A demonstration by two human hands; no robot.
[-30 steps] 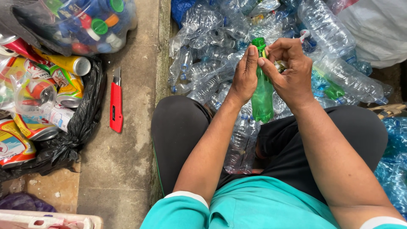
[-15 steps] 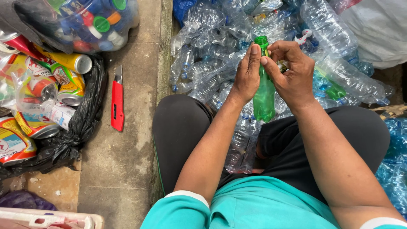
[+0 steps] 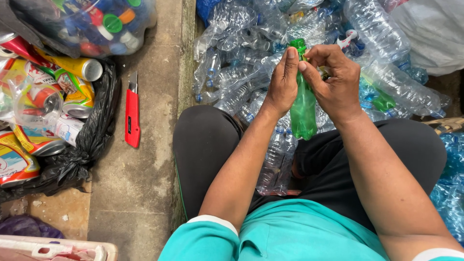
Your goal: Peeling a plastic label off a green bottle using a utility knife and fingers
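Green bottle [image 3: 303, 108] upright at upper centre of the frame, gripped between both hands over the lap. Left hand [image 3: 282, 82] pressed flat along the bottle's left side, fingers straight up beside the neck. Right hand [image 3: 331, 79] curled shut around the right side, fingertips at the cap [image 3: 298, 46]. Behind, across the top of the frame, a heap of crushed clear bottles [image 3: 241, 72]. Red box cutter [image 3: 132, 116] lying on the concrete [image 3: 140, 183] at left centre. Far left, flattened cans [image 3: 43, 101] on a black bag [image 3: 92, 140]. Upper left, clear bag of coloured bottle caps [image 3: 96, 24]. Upper right corner, white sack [image 3: 430, 34].
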